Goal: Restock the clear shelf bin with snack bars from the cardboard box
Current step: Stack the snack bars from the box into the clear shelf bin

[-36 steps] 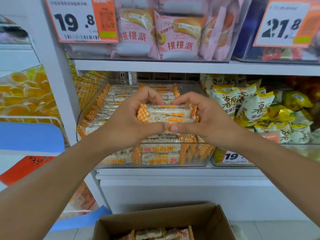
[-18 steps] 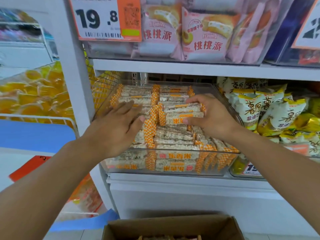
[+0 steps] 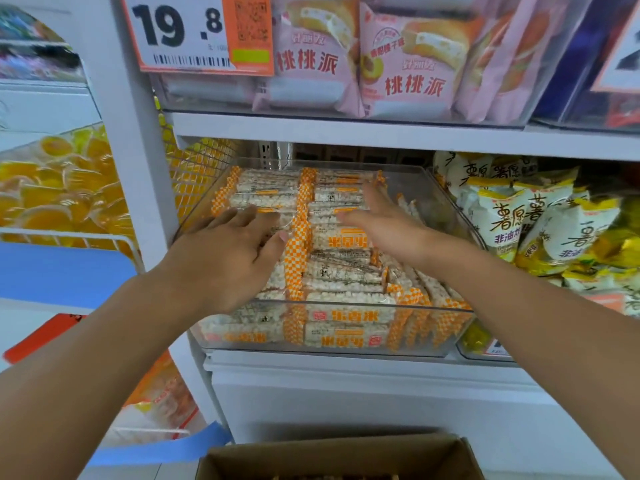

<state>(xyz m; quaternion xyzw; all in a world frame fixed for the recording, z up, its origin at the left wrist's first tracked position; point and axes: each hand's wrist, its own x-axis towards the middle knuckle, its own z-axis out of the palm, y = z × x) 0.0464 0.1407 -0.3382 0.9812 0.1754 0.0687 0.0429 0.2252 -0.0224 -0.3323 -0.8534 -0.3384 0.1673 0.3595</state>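
Note:
The clear shelf bin (image 3: 450, 216) on the middle shelf holds several rows of snack bars (image 3: 343, 268) in clear wrappers with orange checkered ends. My left hand (image 3: 225, 258) lies flat on the left column of bars, fingers straight. My right hand (image 3: 377, 220) reaches over the right column, fingers extended and resting on the bars, holding nothing. The cardboard box (image 3: 339, 457) stands on the floor at the bottom edge, its inside mostly out of frame.
A shelf board (image 3: 381, 133) runs low above the bin, with pink cake packs (image 3: 408, 60) on it and a 19.8 price tag (image 3: 194, 32). Yellow-white chip bags (image 3: 526, 220) fill the bin to the right. Orange jelly packs (image 3: 59, 188) sit left of the white upright.
Both hands carried a bundle of bars into the bin and let it go. They now lie flat on the rows, the right hand having moved further back.

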